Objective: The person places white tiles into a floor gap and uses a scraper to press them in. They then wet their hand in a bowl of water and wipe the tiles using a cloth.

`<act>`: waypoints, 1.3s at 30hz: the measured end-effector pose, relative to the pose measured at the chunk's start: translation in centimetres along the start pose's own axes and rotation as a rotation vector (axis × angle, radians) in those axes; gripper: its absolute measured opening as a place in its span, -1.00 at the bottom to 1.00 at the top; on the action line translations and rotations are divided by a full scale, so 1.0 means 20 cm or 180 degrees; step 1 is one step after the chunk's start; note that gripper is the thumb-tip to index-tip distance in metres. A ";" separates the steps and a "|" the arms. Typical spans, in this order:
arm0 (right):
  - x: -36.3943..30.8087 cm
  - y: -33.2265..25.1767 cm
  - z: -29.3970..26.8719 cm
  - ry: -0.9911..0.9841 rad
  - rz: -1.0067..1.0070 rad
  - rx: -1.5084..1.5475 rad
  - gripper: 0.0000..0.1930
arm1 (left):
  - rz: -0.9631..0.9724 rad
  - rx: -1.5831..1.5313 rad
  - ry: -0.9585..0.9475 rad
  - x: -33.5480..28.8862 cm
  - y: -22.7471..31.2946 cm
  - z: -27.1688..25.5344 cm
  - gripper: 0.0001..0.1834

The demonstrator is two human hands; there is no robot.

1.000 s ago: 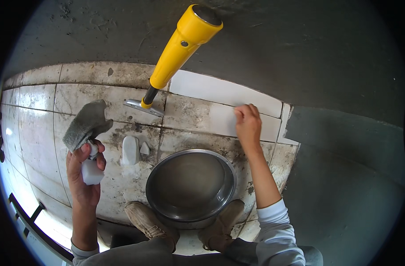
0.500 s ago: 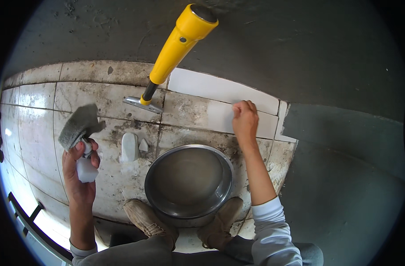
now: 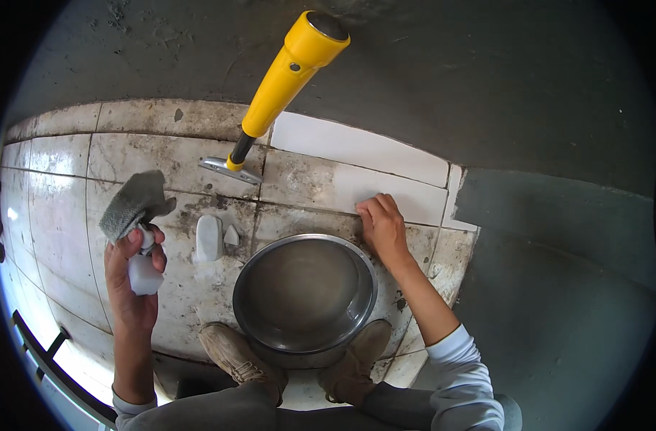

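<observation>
My left hand [image 3: 135,269] is closed round a crumpled grey cloth [image 3: 134,205] and a smooth white block-like piece [image 3: 145,276], raised above the tiles on the left. My right hand [image 3: 385,228] has its fingers curled, knuckles up, at the lower edge of a partly whitened tile [image 3: 421,197]. Whether anything is pinched in those fingers is hidden. Just beyond the basin, a scraper [image 3: 278,86] with a yellow handle and flat metal head stands with its handle pointing up. Between it and my left hand lie a white rounded block [image 3: 209,238] and a small white chip [image 3: 232,235].
A round steel basin [image 3: 239,316] of cloudy water sits in front of my shoes [image 3: 234,352]. Stained tiles [image 3: 148,154] stretch left, while clean white tile [image 3: 357,147] borders the dark grey surface [image 3: 486,86] beyond. A dark metal rail [image 3: 55,381] is at lower left.
My right hand has slid left and nearer to me across the tile, toward the basin's rim. My left hand has shifted very slightly right, still gripping the cloth and white piece.
</observation>
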State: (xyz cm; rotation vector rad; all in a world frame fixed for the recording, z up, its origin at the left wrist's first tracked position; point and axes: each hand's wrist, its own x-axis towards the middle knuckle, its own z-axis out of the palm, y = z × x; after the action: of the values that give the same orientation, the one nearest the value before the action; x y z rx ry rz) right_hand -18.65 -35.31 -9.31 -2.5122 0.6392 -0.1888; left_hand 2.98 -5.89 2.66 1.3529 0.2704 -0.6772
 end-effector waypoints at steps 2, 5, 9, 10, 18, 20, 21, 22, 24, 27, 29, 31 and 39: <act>0.07 0.01 0.01 0.0109 0.0056 -0.0007 -0.97 | 0.0011 0.0012 0.0015 0.00 0.01 0.03 -0.75; 0.14 -0.01 0.02 0.0242 0.0192 -0.0118 -0.96 | 0.0025 -0.0019 0.0006 0.00 0.00 0.02 -0.76; 0.05 -0.04 0.01 -0.0021 -0.0147 -0.0148 -0.94 | 0.0060 -0.0005 -0.0014 -0.01 0.03 0.02 -0.76; 0.03 -0.05 0.01 -0.0100 -0.0197 -0.0002 -0.92 | 0.0057 -0.0012 -0.0010 -0.01 0.02 0.02 -0.76; 0.05 -0.08 0.03 -0.0301 -0.0776 -0.0127 -0.82 | 0.0028 -0.0015 0.0093 0.00 0.01 0.01 -0.75; 0.04 -0.04 -0.02 -0.0403 -0.0799 -0.0195 -0.79 | 0.0062 -0.0011 0.0029 0.00 0.02 0.01 -0.75; 0.03 -0.04 -0.02 -0.0407 -0.0799 -0.0191 -0.79 | 0.0097 -0.0012 -0.0043 0.00 0.02 0.02 -0.75; 0.02 -0.03 -0.02 -0.0403 -0.0696 -0.0249 -0.80 | 0.0089 -0.0013 -0.0036 0.00 0.02 0.02 -0.75; 0.02 -0.04 -0.01 -0.0407 -0.0587 -0.0310 -0.80 | 0.0117 0.0028 0.0063 0.00 0.02 0.02 -0.74; 0.03 -0.08 0.01 -0.0310 -0.0699 -0.0386 -0.82 | -0.0020 0.0006 -0.0009 0.00 0.00 -0.01 -0.72; 0.03 -0.09 0.03 -0.0292 -0.0744 -0.0323 -0.84 | -0.0016 0.0003 -0.0023 0.00 0.01 -0.01 -0.71; 0.01 -0.07 -0.01 -0.0391 -0.0678 -0.0266 -0.84 | -0.0015 0.0003 -0.0027 0.00 0.02 -0.02 -0.70; 0.01 -0.09 0.07 -0.0215 -0.0680 -0.0432 -0.81 | -0.0022 -0.0014 -0.0051 0.00 0.00 -0.02 -0.73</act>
State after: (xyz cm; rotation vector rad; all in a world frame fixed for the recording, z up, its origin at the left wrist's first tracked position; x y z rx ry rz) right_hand -17.38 -33.49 -9.54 -2.7042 0.3667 -0.1412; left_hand 3.05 -5.53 2.65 1.3424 0.2638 -0.6927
